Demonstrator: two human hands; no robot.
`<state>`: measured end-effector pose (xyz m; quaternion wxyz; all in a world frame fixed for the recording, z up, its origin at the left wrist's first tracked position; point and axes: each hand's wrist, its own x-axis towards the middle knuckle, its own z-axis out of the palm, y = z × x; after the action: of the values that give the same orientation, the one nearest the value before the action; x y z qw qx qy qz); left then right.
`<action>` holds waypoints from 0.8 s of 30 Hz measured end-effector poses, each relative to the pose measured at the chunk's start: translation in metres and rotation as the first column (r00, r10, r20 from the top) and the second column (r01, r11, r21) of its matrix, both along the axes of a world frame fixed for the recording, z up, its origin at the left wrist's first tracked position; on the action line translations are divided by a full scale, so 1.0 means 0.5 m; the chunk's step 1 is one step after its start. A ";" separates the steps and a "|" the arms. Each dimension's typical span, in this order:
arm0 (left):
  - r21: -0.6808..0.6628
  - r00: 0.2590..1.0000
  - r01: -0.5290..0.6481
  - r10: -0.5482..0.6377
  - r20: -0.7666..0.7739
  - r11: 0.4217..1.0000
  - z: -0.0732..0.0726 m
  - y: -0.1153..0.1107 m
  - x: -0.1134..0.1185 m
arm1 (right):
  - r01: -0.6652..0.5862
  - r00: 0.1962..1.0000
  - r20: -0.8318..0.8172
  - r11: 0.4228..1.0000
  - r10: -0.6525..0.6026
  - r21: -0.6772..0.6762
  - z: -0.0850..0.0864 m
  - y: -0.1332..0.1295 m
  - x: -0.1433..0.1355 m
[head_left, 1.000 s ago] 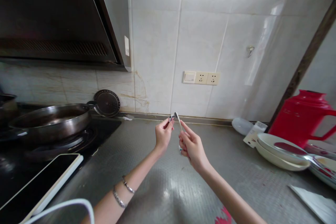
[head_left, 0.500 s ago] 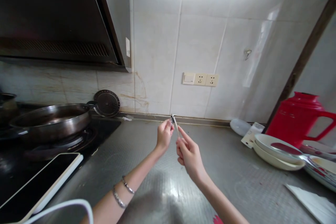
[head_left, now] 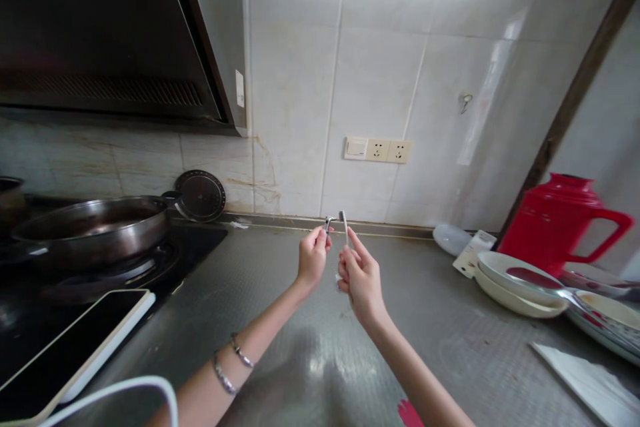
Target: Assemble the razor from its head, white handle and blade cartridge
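Observation:
Above the grey metal counter [head_left: 280,360], my left hand [head_left: 314,257] is closed on a small dark and silver razor-like tool [head_left: 327,223], its head pointing up; its exact kind is too small to make out. To the right, my right hand [head_left: 361,280] grips a toothbrush [head_left: 346,227] with a pale handle, held upright. Its dark bristles face left toward the tool's head, with a narrow gap between them. The fingers hide the lower parts of both things.
At left, a phone [head_left: 75,353] and a steel pan [head_left: 95,227] are on or beside the black stove. A white cable [head_left: 135,381] curves across the lower left. Stacked dishes [head_left: 520,293], a red thermos jug [head_left: 555,223] and a white napkin [head_left: 590,373] stand or lie at right.
The toothbrush head has come away from the left hand's tool, moving slightly right and turning more upright. My left hand has stayed nearly in place.

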<state>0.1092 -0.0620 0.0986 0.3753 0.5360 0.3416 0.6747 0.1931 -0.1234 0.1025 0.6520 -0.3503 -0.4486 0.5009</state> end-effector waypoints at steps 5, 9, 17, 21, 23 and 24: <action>0.027 1.000 -0.023 0.023 -0.008 0.999 0.011 -0.001 -0.007 | -0.035 0.998 0.056 0.999 0.035 -0.001 -0.004 -0.009 -0.010; 0.019 1.000 -0.020 0.020 0.009 1.000 0.021 -0.005 -0.010 | 0.027 0.996 0.078 0.996 -0.034 0.090 0.000 0.004 -0.009; 0.044 0.999 -0.042 0.040 0.033 0.998 0.033 -0.014 -0.013 | 0.062 0.960 0.257 0.977 -0.114 0.203 -0.022 0.011 -0.019; 0.026 0.998 -0.015 0.014 0.055 1.000 0.032 -0.013 -0.011 | 0.123 0.956 0.234 0.965 -0.179 0.233 -0.017 0.018 -0.016; 0.040 0.998 -0.006 0.003 0.067 0.999 0.031 -0.010 -0.012 | 0.108 0.947 0.267 0.960 -0.178 0.257 -0.019 0.017 -0.019; 0.049 0.997 -0.001 -0.002 0.076 0.999 0.030 -0.007 -0.014 | 0.094 0.942 0.288 0.958 -0.175 0.272 -0.020 0.015 -0.021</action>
<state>0.1022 -0.0652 0.1136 0.3748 0.5191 0.3101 0.7028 0.1828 -0.1156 0.0925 0.6461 -0.3680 -0.5804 0.3322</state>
